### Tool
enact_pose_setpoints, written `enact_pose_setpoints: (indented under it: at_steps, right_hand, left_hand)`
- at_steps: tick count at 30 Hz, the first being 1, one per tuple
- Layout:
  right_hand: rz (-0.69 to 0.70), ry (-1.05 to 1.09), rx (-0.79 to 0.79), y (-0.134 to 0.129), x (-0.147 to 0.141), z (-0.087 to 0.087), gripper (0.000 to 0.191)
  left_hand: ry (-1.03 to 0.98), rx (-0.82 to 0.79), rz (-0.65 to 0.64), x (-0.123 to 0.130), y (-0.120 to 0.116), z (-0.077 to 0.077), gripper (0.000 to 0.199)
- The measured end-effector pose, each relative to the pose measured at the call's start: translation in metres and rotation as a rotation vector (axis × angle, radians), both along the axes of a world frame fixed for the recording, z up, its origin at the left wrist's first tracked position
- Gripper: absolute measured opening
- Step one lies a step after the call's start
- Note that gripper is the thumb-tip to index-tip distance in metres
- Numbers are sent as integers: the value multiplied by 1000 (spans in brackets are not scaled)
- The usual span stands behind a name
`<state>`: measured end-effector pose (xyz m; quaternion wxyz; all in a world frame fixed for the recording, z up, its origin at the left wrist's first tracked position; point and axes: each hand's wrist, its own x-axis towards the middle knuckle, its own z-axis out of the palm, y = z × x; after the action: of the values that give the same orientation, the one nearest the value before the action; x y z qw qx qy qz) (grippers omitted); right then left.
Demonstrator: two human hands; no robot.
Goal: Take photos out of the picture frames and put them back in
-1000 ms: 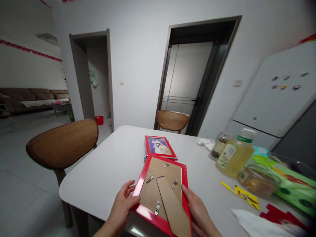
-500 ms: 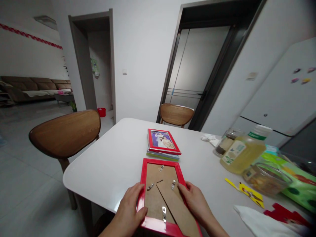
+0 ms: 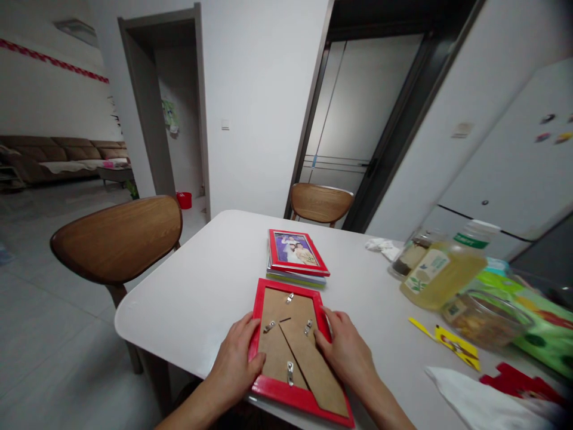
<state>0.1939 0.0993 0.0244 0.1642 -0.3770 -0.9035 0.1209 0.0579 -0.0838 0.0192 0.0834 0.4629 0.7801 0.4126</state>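
At table's (image 3: 192,298) near edge: red frame (image 3: 274,352), back up, just this side of frame stack (image 3: 298,251).
Left hand (image 3: 233,361): clamped on left rim, thumb on top.
Right hand (image 3: 351,352): closed on right rim — thumb over backing (image 3: 275,304).
Frame feel: probably light, stiff; glossy rim maybe slippery, front likely fragile.
Hold: best by both long sides — off clips (image 3: 290,373) and loose-looking stand (image 3: 317,370).
Long axis: pointing away from body, far end slightly left; stand slanting to near right corner.
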Motion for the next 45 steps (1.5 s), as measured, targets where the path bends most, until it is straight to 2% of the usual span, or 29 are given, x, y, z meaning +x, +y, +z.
enact_pose_setpoints:
  at_steps: [4,12,17,22,24,27,31,34,39,43,45]
  right_hand:
    - [148,-8,82,-2,-5,4,32]
    - [199,-14,35,5,-9,3,24]
    - [205,64,38,-9,-7,5,31]
    - [514,73,-196,-38,0,18,27]
    - [581,65,-284,-45,2,22,24]
    - [563,52,-332,-47,2,22,20]
    - [530,97,-320,-43,-10,16,20]
    - [479,104,-218,-45,-30,14,24]
    - [443,13,-14,-52,-62,16,20]
    - [420,-19,52,-44,-67,13,24]
    - [365,-14,73,-33,-65,11,28]
  left_hand:
    - [-11,-15,-10,-1,3,1,54]
    - [-20,-44,0,1,3,5,52]
    - [29,-100,-8,2,8,10,44]
    - [53,-78,-3,0,10,8,39]
    - [32,-50,-4,0,9,6,39]
    - [18,-28,-2,0,8,4,39]
    - [27,-14,-4,0,7,4,38]
    - [36,-16,2,0,7,3,39]
    - [22,-1,10,-1,6,-1,43]
    - [6,9,13,-2,6,-3,45]
    - [13,4,13,-2,6,-3,44]
